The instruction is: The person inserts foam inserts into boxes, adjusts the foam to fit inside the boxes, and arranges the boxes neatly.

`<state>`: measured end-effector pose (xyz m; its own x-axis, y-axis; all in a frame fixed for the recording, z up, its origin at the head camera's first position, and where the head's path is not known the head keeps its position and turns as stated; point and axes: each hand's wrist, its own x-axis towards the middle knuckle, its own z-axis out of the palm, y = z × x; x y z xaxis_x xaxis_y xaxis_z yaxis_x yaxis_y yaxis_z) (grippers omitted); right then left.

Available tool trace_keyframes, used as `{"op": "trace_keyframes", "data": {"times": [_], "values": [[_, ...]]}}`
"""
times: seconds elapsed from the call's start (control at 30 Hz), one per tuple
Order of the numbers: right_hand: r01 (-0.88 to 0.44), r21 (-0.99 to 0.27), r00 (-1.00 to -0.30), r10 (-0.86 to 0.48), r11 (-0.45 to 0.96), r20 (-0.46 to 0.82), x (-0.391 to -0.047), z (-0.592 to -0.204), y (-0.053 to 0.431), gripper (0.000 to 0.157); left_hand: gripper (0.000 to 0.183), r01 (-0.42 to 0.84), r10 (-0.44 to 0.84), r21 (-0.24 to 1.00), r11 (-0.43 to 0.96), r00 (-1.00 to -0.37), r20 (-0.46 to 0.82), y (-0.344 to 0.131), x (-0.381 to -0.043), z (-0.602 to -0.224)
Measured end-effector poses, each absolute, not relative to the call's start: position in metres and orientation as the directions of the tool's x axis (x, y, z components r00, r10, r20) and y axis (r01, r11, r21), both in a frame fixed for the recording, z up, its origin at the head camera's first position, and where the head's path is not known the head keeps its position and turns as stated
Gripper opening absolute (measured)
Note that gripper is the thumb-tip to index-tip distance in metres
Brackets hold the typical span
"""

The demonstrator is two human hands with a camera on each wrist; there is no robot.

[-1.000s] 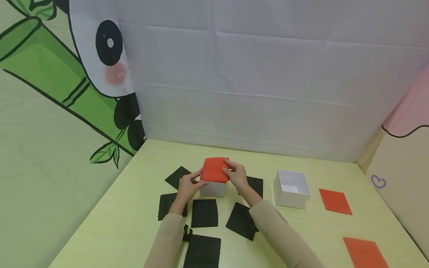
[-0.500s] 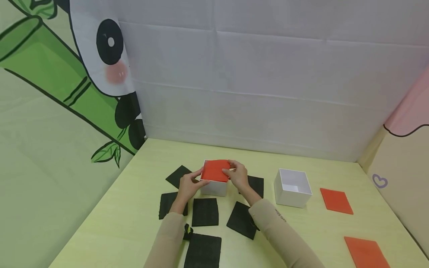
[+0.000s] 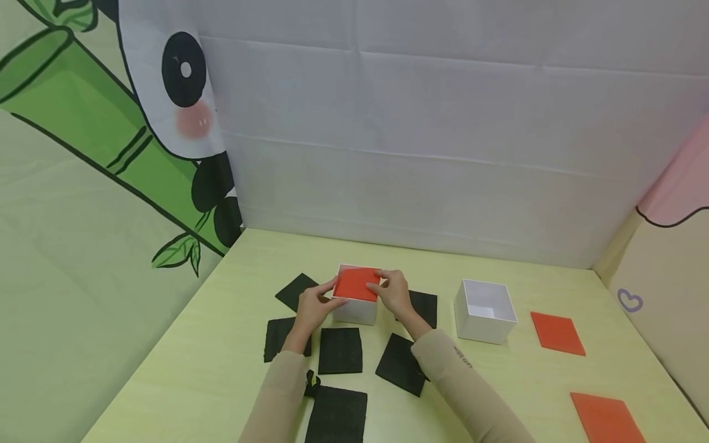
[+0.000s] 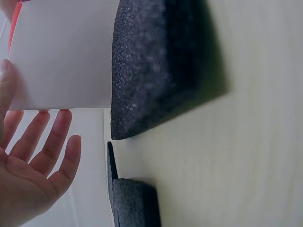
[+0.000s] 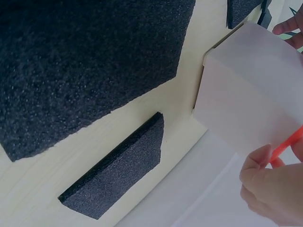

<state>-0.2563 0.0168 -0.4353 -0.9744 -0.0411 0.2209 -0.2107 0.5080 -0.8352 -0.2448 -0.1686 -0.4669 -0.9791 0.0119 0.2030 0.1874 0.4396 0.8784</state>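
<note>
A red foam square (image 3: 351, 283) lies in the top opening of a white box (image 3: 354, 314), sloping a little, with the box's rear rim showing behind it. My left hand (image 3: 312, 309) holds the box at its left front corner, thumb on the front and fingertips along the side. In the left wrist view these fingertips (image 4: 62, 116) touch the box wall. My right hand (image 3: 394, 293) pinches the red square by its right edge, and in the right wrist view the red edge (image 5: 287, 143) shows between thumb and fingers. The inside of the box is hidden beneath the square.
Several black foam squares (image 3: 340, 351) lie around the box. A second white box (image 3: 485, 312), open at the top, stands to the right. Beyond it are two more red squares (image 3: 557, 333). A grey-white cloth (image 3: 421, 141) hangs behind the yellow table (image 3: 183, 369).
The red square has sunk lower into the box opening, and the rear rim has come into sight. Right-hand fingers have moved down slightly with it; the left hand has stayed on the box.
</note>
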Motion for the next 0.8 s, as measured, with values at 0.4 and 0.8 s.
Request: {"op": "trace_keyframes", "data": {"times": [0.4, 0.8], "values": [[-0.181, -0.804, -0.984, -0.102, 0.566, 0.15, -0.258, -0.439, 0.013, 0.035, 0.058, 0.226, 0.035, 0.881, 0.416, -0.972, 0.233, -0.17, -0.244, -0.469], [-0.442, -0.57, -0.894, -0.291, 0.693, 0.34, -0.249, -0.445, 0.019, 0.041, 0.058, 0.235, 0.034, 0.879, 0.414, -0.969, 0.243, -0.17, -0.244, -0.468]]}}
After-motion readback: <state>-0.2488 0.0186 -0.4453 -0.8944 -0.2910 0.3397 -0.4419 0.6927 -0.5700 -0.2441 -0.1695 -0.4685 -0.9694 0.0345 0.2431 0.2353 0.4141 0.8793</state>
